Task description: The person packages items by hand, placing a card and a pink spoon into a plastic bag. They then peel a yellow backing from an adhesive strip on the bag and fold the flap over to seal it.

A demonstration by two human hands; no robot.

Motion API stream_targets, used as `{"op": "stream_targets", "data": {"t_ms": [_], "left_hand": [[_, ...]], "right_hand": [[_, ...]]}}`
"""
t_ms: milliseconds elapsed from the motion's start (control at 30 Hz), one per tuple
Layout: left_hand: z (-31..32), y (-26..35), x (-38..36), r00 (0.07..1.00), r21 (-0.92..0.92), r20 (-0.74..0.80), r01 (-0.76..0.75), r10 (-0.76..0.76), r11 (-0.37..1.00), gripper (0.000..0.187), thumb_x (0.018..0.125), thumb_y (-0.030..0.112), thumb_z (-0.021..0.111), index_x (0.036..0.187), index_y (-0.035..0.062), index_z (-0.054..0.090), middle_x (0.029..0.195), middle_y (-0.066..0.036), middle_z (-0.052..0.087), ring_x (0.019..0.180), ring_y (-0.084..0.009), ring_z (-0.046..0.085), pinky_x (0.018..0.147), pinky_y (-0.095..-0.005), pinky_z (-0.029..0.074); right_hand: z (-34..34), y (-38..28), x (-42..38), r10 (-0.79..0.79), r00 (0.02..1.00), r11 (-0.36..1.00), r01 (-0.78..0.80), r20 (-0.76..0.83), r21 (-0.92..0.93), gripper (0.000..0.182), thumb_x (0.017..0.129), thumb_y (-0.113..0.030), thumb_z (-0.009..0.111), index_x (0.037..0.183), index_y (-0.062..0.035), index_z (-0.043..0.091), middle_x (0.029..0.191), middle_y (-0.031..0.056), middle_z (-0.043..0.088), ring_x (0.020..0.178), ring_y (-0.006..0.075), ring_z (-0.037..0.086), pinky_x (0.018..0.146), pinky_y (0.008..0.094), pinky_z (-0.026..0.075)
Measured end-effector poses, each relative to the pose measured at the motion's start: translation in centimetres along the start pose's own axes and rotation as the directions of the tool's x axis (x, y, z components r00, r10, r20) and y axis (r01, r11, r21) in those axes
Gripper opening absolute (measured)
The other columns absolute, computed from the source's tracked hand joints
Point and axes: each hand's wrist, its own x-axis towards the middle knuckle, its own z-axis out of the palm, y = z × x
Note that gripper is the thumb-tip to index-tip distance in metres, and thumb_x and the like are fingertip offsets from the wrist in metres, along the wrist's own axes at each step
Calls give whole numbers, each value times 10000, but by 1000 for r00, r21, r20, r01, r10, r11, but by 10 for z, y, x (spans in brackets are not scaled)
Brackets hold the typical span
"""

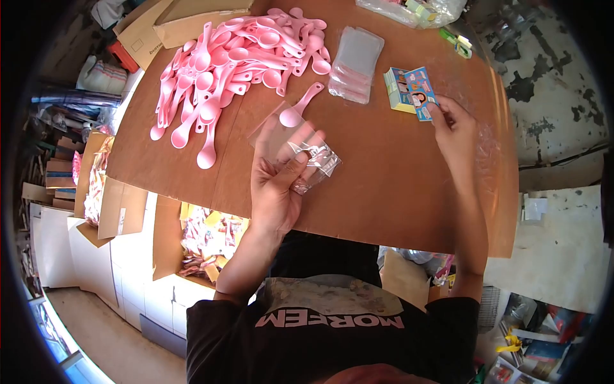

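Observation:
A clear plastic bag [325, 161] lies across the fingers of my left hand [274, 185], pinned by the thumb. Just beyond those fingertips rests a single pink spoon [292, 116] on the brown table [377, 173]. My right hand [457, 125] pinches the edge of a blue printed card [419, 91] between thumb and fingers. That card overlaps the stack of cards [400, 96], whose yellowish edges show underneath. A stack of clear bags [357, 61] lies between the loose spoon and the cards. To the left is a large heap of pink spoons [236, 61].
Cardboard boxes [198, 22] stand behind the heap. At the far right of the table is a green and yellow tool or dispenser [456, 42], near a plastic bag of items [422, 11]. Below the front edge, a carton [169, 240] holds many wrapped pieces.

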Motion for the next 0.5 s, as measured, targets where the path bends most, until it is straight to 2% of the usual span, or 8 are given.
{"op": "stream_targets", "data": {"t_ms": [33,67,100,167,300,400,467,500], "left_hand": [[-1,-1,0,1000,21,-3,-17,18,1000,607,868,-99,490,1393,131,291,1308,-208,468,1194,-319,503,949,-400,495],[-2,-2,1,1000,-8,2,-31,31,1000,617,859,-97,513,1388,135,294,1281,-208,494,1189,-318,510,894,-358,527],[-2,-4,1,1000,-1,-5,-23,23,1000,617,859,-97,513,1388,135,294,1281,-208,494,1189,-318,510,894,-358,527],[1,-7,3,996,-34,-70,-55,52,998,607,860,-94,518,1381,132,301,1267,-207,505,1189,-314,510,882,-344,532],[0,-12,5,994,-56,-86,-72,67,996,585,863,-84,525,1369,120,315,1260,-200,509,1188,-310,511,905,-347,521],[2,-16,4,996,-82,-47,-78,74,994,588,864,-78,530,1375,111,309,1266,-192,501,1190,-303,509,964,-376,488],[9,-18,3,995,-46,-63,-76,73,996,635,866,-88,495,1423,65,230,1358,-235,399,1256,-292,440,1016,-378,444],[9,-19,2,996,-44,-60,-73,70,996,635,866,-88,495,1423,65,230,1358,-235,399,1256,-292,440,1016,-378,444]], "right_hand": [[-5,-16,-14,44,999,994,-46,27,97,142,838,-67,644,967,-8,657,728,65,668,595,76,588,530,215,442],[-8,-33,-30,101,994,975,-106,34,198,172,841,-54,644,1004,2,637,749,55,668,603,60,583,527,198,437],[-10,-49,-47,157,987,942,-164,45,293,206,843,-40,644,1041,13,618,770,45,668,610,45,578,524,181,432],[-14,-75,-79,203,974,892,-227,102,391,263,843,-22,645,1091,37,578,812,65,671,618,47,578,530,167,445],[13,-72,-128,266,958,748,-273,104,605,256,846,3,636,1093,45,581,826,88,650,666,61,591,545,175,481],[37,-73,-148,327,933,626,-332,150,705,249,863,-11,622,1103,42,581,840,93,637,673,74,592,538,185,481],[44,-77,-153,353,922,593,-352,158,724,253,865,-13,620,1108,42,579,845,98,638,671,76,592,540,189,483],[46,-80,-155,377,910,561,-372,172,739,256,867,-15,618,1113,42,577,851,103,639,668,79,592,543,193,485]]}}
